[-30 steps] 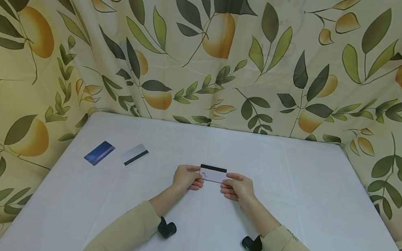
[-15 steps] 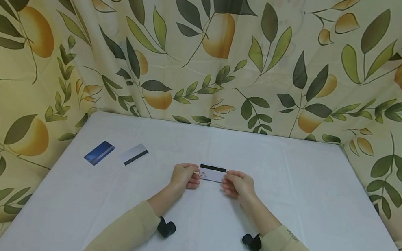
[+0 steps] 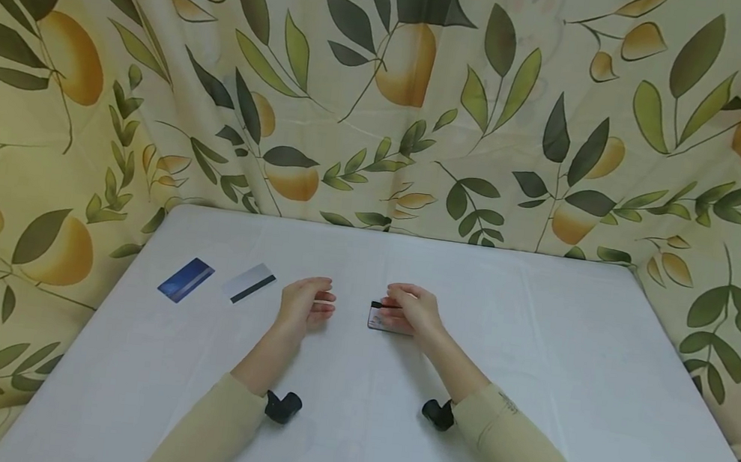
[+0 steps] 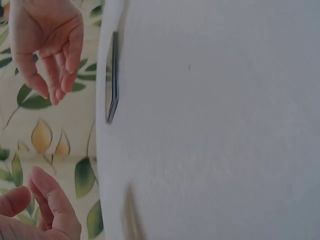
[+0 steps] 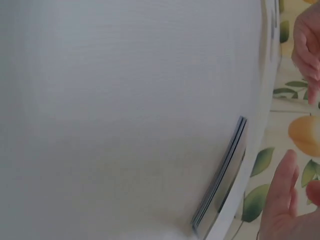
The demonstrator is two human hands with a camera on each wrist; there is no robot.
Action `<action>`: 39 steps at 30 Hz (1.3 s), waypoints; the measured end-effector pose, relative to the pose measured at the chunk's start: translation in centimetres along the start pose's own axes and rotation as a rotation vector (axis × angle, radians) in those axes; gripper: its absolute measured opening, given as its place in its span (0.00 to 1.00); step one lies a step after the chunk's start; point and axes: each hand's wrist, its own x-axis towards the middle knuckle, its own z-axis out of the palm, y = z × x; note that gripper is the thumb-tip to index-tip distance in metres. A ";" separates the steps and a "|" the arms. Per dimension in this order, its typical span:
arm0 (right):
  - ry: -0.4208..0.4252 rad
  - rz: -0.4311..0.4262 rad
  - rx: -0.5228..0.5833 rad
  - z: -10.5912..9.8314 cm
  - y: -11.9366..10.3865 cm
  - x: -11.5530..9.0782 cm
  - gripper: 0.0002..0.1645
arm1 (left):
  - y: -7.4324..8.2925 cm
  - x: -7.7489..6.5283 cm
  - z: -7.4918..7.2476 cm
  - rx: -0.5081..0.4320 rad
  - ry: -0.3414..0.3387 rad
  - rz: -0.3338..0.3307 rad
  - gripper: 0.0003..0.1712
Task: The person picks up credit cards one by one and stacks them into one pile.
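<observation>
A small stack of plastic cards lies on the white table; the top one is pale with a black magnetic stripe. Layered edges of this stack show in the right wrist view. My right hand hovers over the stack's right part, hiding it in the head view; its fingers are loosely bent with nothing between them. Off to the left, my left hand is held with relaxed fingers, apart from the stack. In the left wrist view both the left hand and the right hand appear empty.
On the left of the white-covered table lie a blue card and a silvery card with a black stripe. Behind the table hangs a curtain printed with fruit and leaves.
Both hands held the card stack at its two ends before. Now they have let go: the left hand has moved left and away, the right hand has shifted left over the stack.
</observation>
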 end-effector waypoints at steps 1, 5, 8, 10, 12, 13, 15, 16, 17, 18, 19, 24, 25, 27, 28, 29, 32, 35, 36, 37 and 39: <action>-0.013 -0.005 -0.004 0.4 -0.1 0.2 0.22 | 0.2 0.1 -0.5 -0.013 0.007 -0.003 0.20; -0.092 -0.023 -0.010 1.8 -0.4 1.0 0.25 | 0.8 0.1 -2.6 -0.052 0.037 -0.027 0.21; -0.147 -0.040 -0.016 2.9 -0.6 1.6 0.26 | 1.4 -0.1 -4.2 -0.074 0.066 -0.046 0.22; -0.169 -0.040 -0.024 3.6 -0.7 1.9 0.25 | 1.8 -0.3 -5.3 -0.085 0.088 -0.050 0.22; -0.183 -0.037 -0.020 4.3 -0.8 2.3 0.25 | 2.2 -0.3 -6.4 -0.110 0.116 -0.046 0.22; -0.187 -0.034 -0.018 4.6 -0.8 2.5 0.25 | 2.4 -0.4 -6.9 -0.124 0.126 -0.043 0.21; -0.183 -0.017 -0.013 5.4 -0.9 3.0 0.25 | 2.8 -0.6 -7.9 -0.151 0.159 -0.033 0.18; -0.182 -0.012 -0.013 5.8 -0.9 3.3 0.25 | 2.9 -0.7 -8.4 -0.171 0.179 -0.027 0.16; -0.180 -0.007 -0.008 6.2 -0.9 3.5 0.26 | 3.1 -0.8 -8.9 -0.185 0.189 -0.023 0.14; -0.179 -0.002 -0.005 6.6 -0.9 3.8 0.26 | 3.3 -1.0 -9.4 -0.197 0.201 -0.023 0.12; -0.179 0.001 -0.008 7.0 -0.8 4.0 0.26 | 3.5 -1.2 -9.9 -0.207 0.202 -0.026 0.11; -0.185 0.017 0.004 9.1 -0.5 4.9 0.27 | 4.5 -2.0 -11.9 -0.257 0.205 -0.060 0.17; -0.187 0.021 0.007 9.5 -0.4 5.0 0.28 | 4.7 -2.0 -12.3 -0.276 0.206 -0.070 0.20; -0.195 0.024 0.007 10.2 -0.2 5.2 0.28 | 4.9 -2.1 -12.9 -0.310 0.220 -0.088 0.23; -0.201 0.023 0.008 10.5 -0.1 5.2 0.28 | 4.9 -2.1 -13.2 -0.326 0.226 -0.093 0.25; -0.207 0.026 0.012 10.8 0.0 5.3 0.28 | 4.8 -2.1 -13.4 -0.337 0.229 -0.095 0.27; -0.235 0.027 0.033 11.6 0.3 5.8 0.28 | 4.6 -2.1 -14.0 -0.347 0.238 -0.090 0.31; -0.270 0.031 0.066 12.2 0.6 6.2 0.29 | 4.3 -2.1 -14.5 -0.361 0.238 -0.077 0.33; -0.283 0.031 0.077 12.4 0.7 6.4 0.30 | 4.3 -2.1 -14.7 -0.376 0.238 -0.078 0.32; -0.296 0.029 0.088 12.6 0.8 6.5 0.30 | 4.2 -2.1 -14.8 -0.391 0.239 -0.080 0.32; -0.319 0.032 0.114 13.0 0.9 6.7 0.32 | 4.1 -2.1 -15.0 -0.421 0.240 -0.086 0.31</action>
